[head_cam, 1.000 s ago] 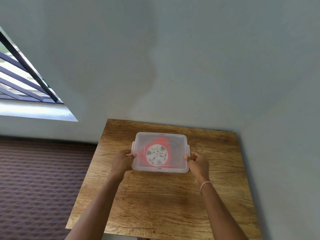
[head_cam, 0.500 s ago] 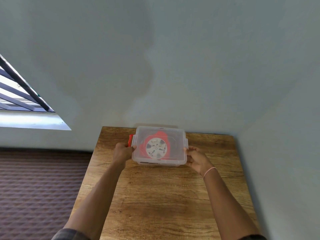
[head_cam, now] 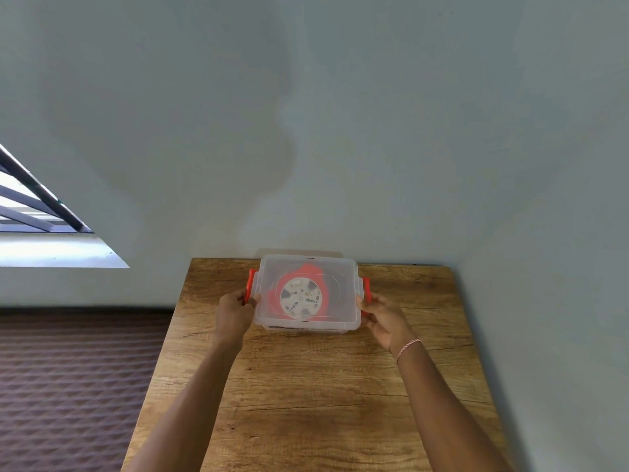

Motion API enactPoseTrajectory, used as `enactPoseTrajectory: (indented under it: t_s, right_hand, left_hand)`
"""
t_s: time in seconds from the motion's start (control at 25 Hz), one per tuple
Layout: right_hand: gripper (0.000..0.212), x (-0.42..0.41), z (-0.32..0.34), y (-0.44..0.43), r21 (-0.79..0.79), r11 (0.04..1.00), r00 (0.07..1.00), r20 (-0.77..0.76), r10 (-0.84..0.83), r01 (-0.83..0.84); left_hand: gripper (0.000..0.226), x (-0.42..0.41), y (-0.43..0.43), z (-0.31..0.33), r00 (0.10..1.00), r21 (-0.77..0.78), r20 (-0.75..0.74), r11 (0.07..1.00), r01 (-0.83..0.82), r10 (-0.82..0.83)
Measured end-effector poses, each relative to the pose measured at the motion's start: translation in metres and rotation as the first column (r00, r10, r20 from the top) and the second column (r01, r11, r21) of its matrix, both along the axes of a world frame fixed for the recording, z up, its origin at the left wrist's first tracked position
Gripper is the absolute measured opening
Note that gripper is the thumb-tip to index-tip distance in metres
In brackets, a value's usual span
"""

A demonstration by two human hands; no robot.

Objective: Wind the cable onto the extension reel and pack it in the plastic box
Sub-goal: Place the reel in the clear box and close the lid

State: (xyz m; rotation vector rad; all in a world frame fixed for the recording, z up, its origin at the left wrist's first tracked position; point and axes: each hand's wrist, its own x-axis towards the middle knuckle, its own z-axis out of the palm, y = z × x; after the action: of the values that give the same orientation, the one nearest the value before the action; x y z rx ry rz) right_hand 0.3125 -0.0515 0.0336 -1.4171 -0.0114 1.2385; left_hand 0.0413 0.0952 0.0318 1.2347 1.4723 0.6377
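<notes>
A clear plastic box (head_cam: 345,320) with its lid on stands at the far end of the wooden table (head_cam: 323,396), close to the wall. Through the lid shows the red extension reel (head_cam: 301,296) with its white socket face. Red clip handles stick out on both short sides, the left clip (head_cam: 252,282) and the right clip (head_cam: 366,287). My left hand (head_cam: 235,313) grips the box's left side at the clip. At the right side, my right hand (head_cam: 383,316) holds the box with fingers on the clip. No loose cable shows.
The grey wall (head_cam: 340,131) stands right behind the box and along the table's right side. A barred window (head_cam: 37,212) is at the left. Dark patterned floor (head_cam: 75,386) lies left of the table.
Both hands have pushed the box away from me toward the wall. The red side clips now stick out on both sides.
</notes>
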Motion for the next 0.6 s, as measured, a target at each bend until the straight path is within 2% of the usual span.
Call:
enactPoseTrajectory:
  t_s: [0.04, 0.12, 0.2, 0.44, 0.52, 0.6]
  right_hand:
    - [0.03, -0.003, 0.001, 0.002, -0.062, 0.998, 0.98, 0.195, 0.036, -0.024]
    - [0.027, -0.013, 0.003, 0.006, -0.213, 0.976, 0.823, 0.547, 0.154, -0.041]
    - [0.027, -0.023, 0.003, 0.008, -0.259, 0.966, 0.682, 0.702, 0.203, -0.021]
    - [0.016, -0.029, 0.005, 0.012, -0.303, 0.952, 0.529, 0.817, 0.23, 0.054]
    - [0.005, -0.03, 0.006, 0.014, -0.351, 0.936, 0.429, 0.85, 0.304, 0.033]
    - [0.016, -0.033, 0.007, 0.018, -0.427, 0.903, 0.333, 0.858, 0.391, 0.04]
  left_hand:
    - [0.02, 0.0, -0.001, 0.0, 1.0, 0.005, -0.007, 1.0, -0.001, 0.001]
    - [0.017, 0.0, -0.004, -0.002, 1.0, 0.014, -0.009, 1.0, -0.008, 0.009]
    - [0.017, -0.001, -0.006, -0.003, 1.0, 0.026, -0.004, 0.999, -0.019, 0.019]
    - [0.019, 0.001, -0.007, 0.001, 0.985, 0.078, -0.166, 0.997, -0.03, 0.043]
    - [0.02, 0.005, -0.008, 0.006, 0.974, 0.111, -0.22, 0.994, -0.02, 0.044]
    - [0.026, 0.011, -0.013, 0.011, 0.946, 0.192, -0.325, 0.98, 0.049, 0.016]
